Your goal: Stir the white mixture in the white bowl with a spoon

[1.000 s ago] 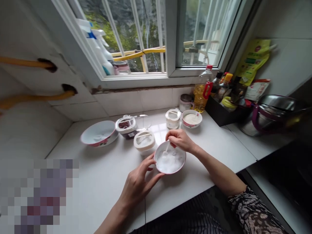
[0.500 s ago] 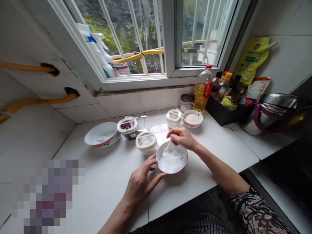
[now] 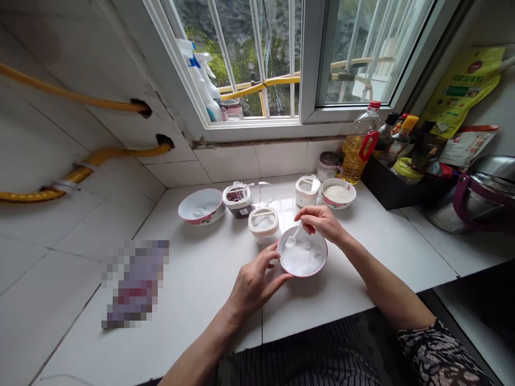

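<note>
A small white bowl (image 3: 324, 262) with a pink rim stands on the counter, filled with white powder (image 3: 303, 259). Thumb and fingers of my left hand (image 3: 255, 279) grip the bowl's left side. Pinched in my right hand (image 3: 322, 222) is a small white spoon (image 3: 291, 242), its scoop over the powder near the bowl's far left edge. Just behind the bowl sits a clear canister (image 3: 264, 223) of white contents with a cream rim. Beside it, an open-lidded canister (image 3: 238, 199) contains dark reddish bits.
At the back left stands a larger white bowl (image 3: 201, 207). A lidded canister (image 3: 308, 190) and a bowl of pale grains (image 3: 339, 193) are at the back, near an oil bottle (image 3: 358, 147). A black box (image 3: 386, 185) of condiments and a metal pot (image 3: 462, 203) are on the right.
The view has turned left, so everything appears farther right. My left hand still grips the bowl, and the spoon remains in my right hand above the powder.
</note>
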`<action>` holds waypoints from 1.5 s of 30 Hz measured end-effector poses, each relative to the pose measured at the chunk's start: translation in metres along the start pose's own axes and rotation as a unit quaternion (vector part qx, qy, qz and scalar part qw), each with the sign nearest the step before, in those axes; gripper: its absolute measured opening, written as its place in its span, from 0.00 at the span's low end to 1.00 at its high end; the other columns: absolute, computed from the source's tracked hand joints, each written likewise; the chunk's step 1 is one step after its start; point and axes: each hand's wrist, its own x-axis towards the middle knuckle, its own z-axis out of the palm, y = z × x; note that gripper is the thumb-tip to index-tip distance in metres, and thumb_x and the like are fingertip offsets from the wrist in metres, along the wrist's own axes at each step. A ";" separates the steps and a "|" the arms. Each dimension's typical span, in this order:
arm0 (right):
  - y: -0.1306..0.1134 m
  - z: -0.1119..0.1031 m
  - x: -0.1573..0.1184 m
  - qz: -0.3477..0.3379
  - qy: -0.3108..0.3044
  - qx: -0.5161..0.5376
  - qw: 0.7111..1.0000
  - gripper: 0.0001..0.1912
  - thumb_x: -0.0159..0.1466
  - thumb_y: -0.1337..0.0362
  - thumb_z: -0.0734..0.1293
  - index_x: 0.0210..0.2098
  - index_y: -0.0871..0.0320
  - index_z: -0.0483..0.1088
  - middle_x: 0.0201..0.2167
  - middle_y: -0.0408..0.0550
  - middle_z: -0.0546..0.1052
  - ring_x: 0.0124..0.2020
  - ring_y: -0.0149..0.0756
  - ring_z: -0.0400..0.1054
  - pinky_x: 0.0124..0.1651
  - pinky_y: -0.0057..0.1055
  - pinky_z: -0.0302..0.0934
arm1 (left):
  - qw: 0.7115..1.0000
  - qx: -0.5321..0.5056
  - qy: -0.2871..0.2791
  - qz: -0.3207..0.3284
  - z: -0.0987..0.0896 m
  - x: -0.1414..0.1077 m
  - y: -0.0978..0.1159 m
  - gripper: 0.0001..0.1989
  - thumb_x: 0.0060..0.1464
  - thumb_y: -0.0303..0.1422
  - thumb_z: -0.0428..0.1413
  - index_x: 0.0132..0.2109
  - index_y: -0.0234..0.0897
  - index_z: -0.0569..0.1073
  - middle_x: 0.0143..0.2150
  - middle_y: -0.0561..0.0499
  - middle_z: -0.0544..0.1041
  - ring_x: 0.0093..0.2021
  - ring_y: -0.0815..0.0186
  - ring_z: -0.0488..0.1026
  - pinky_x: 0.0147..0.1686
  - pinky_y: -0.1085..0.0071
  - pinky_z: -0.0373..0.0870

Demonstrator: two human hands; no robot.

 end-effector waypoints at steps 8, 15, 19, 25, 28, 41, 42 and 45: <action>0.000 0.000 0.002 0.038 0.025 0.024 0.999 0.09 0.51 0.62 0.65 0.26 0.62 0.74 0.10 0.38 0.67 0.14 0.26 0.55 0.21 0.26 0.48 | 1.000 -0.010 0.000 0.001 0.000 0.001 0.000 0.14 0.62 0.40 0.57 0.49 0.38 0.65 0.55 0.36 0.76 0.50 0.55 0.79 0.32 0.68 0.83; 0.000 0.000 0.006 0.024 0.055 0.080 0.995 0.11 0.53 0.59 0.68 0.30 0.62 0.75 0.14 0.41 0.70 0.18 0.27 0.59 0.23 0.27 0.52 | 1.000 -0.009 0.003 0.002 0.001 0.001 0.000 0.14 0.62 0.40 0.57 0.49 0.38 0.65 0.55 0.35 0.76 0.51 0.54 0.79 0.32 0.68 0.82; -0.001 0.011 0.008 -0.060 0.098 0.049 0.992 0.16 0.58 0.55 0.68 0.37 0.62 0.75 0.22 0.45 0.76 0.23 0.30 0.65 0.29 0.29 0.60 | 1.000 0.000 0.003 0.004 0.002 0.000 -0.001 0.15 0.62 0.41 0.57 0.49 0.38 0.65 0.54 0.35 0.77 0.50 0.54 0.80 0.35 0.65 0.82; 0.001 0.028 0.002 -0.259 0.047 -0.234 0.936 0.12 0.67 0.65 0.62 0.44 0.57 0.75 0.30 0.48 0.81 0.30 0.34 0.72 0.50 0.41 0.61 | 1.000 -0.003 0.006 0.002 0.002 0.000 -0.001 0.15 0.61 0.40 0.58 0.49 0.38 0.65 0.55 0.35 0.76 0.48 0.55 0.80 0.38 0.63 0.82; -0.002 0.025 -0.002 -0.304 0.042 -0.291 0.906 0.12 0.68 0.67 0.60 0.43 0.56 0.75 0.30 0.48 0.81 0.32 0.36 0.73 0.54 0.45 0.58 | 1.000 -0.003 0.004 -0.001 0.002 0.000 -0.001 0.15 0.61 0.40 0.58 0.49 0.38 0.65 0.55 0.36 0.76 0.47 0.55 0.80 0.39 0.62 0.82; -0.015 -0.009 -0.011 -0.087 -0.058 -0.248 0.963 0.09 0.64 0.66 0.62 0.33 0.61 0.73 0.19 0.43 0.73 0.21 0.29 0.65 0.27 0.27 0.57 | 1.000 -0.011 -0.002 -0.003 0.001 0.001 0.000 0.15 0.62 0.41 0.57 0.49 0.38 0.65 0.54 0.36 0.76 0.49 0.56 0.79 0.32 0.68 0.82; -0.014 -0.007 -0.011 -0.095 -0.060 -0.266 0.957 0.09 0.64 0.67 0.61 0.33 0.60 0.73 0.19 0.42 0.73 0.21 0.28 0.64 0.27 0.26 0.56 | 1.000 -0.010 -0.001 -0.003 0.001 0.001 0.000 0.15 0.62 0.41 0.57 0.49 0.38 0.65 0.54 0.36 0.76 0.49 0.56 0.79 0.32 0.68 0.82; -0.010 -0.004 -0.011 -0.123 -0.064 -0.317 0.938 0.10 0.64 0.70 0.61 0.33 0.60 0.74 0.19 0.42 0.73 0.22 0.28 0.63 0.29 0.27 0.56 | 1.000 -0.007 -0.001 -0.002 0.000 0.001 0.001 0.15 0.62 0.41 0.57 0.49 0.38 0.65 0.54 0.35 0.76 0.49 0.56 0.79 0.32 0.68 0.82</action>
